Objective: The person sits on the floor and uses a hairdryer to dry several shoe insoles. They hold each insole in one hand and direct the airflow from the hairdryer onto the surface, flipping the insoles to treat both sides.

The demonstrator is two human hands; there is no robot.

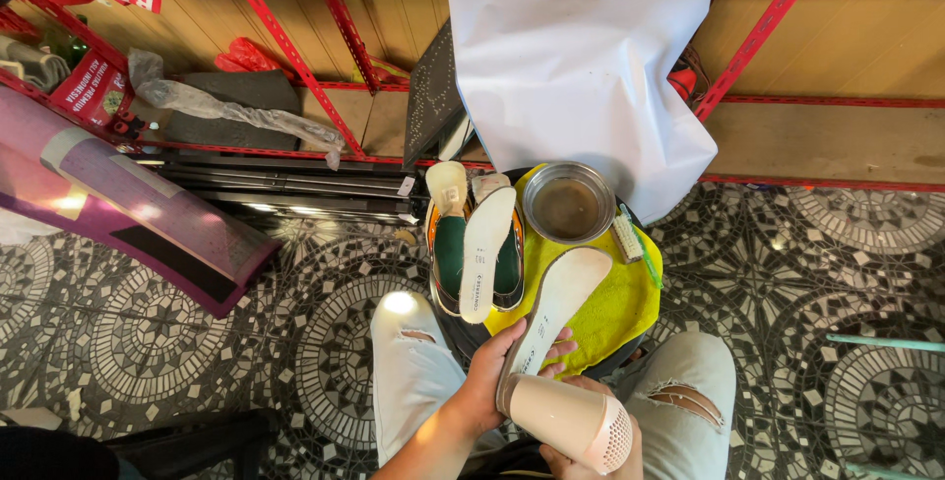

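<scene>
The fingers (551,354) of my left hand (497,377) are curled around the heel end of a long cream-coloured shoe insole (556,318), gripping it with the fingertips showing on its far side, while my right hand (581,460) is wrapped under a beige cone-shaped hair dryer with a perforated white nozzle (571,421) (how tightly those fingers close I cannot tell, since the dryer hides most of them). From there I work down by size: a big white sheet of paper (581,66) leans against the red metal shelving (295,47) at the back; the patterned mosaic tile floor (197,342) spreads around my knees; a yellow cloth (620,308) covers the small round stool in front of me; a pair of shoes with green linings (453,254) sits on its left side with a second cream insole (485,249) laid across them; a round metal bowl (569,204) stands just beyond the held insole's toe; a small brush with a green handle (635,244) lies beside the bowl. My worry is the dryer sitting almost against the insole's heel: held so close, I judge it could warp the insole, and a swing of the long toe end could tip the bowl.
</scene>
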